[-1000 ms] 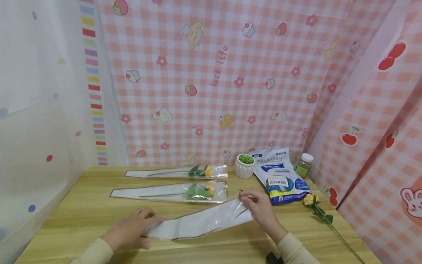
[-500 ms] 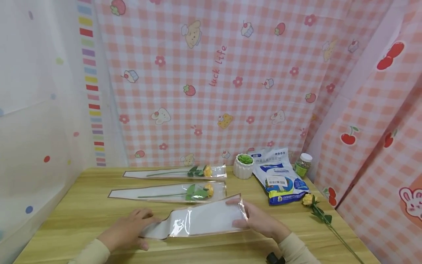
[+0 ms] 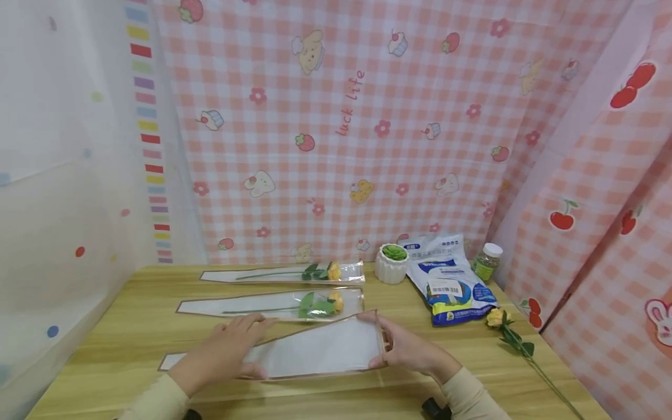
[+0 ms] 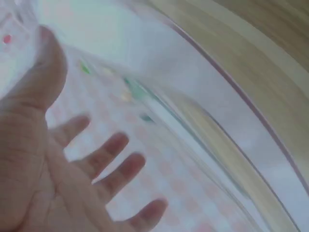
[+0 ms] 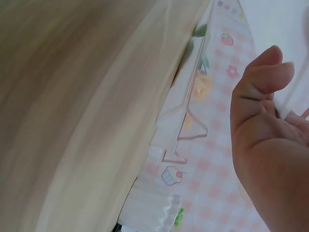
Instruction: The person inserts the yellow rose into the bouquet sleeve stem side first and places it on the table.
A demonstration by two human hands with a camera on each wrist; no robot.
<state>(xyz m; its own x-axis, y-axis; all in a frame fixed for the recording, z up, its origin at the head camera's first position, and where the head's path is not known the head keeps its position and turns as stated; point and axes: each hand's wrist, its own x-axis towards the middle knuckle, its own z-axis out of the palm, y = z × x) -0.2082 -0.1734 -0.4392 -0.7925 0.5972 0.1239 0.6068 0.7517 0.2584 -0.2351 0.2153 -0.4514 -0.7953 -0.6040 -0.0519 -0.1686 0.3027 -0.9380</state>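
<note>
A flat white-and-clear flower sleeve [image 3: 320,350] with a brown border lies across the front of the table in the head view, narrow end to the left. My left hand [image 3: 223,350] is over its narrower part, thumb near the lower edge and fingers across the upper one. In the left wrist view those fingers [image 4: 118,169] are spread apart, and the sleeve passes beyond them. At the wide end my right hand [image 3: 412,350] holds the sleeve by its edges between curled fingers and thumb. The right wrist view shows that hand's fingers [image 5: 265,72] bent; its hold is partly hidden.
Behind lie two sleeves, each with a yellow rose: a nearer sleeve [image 3: 247,304] and a farther sleeve [image 3: 226,275]. A potted succulent [image 3: 392,268], a printed bag [image 3: 451,286] and a lidded bottle [image 3: 487,265] stand back right. A loose yellow rose [image 3: 511,338] lies right.
My right hand has shifted from pinching the sleeve's upper corner to spanning its wide end. My left hand has slid right along the sleeve, uncovering its narrow tip, and the sleeve lies flatter.
</note>
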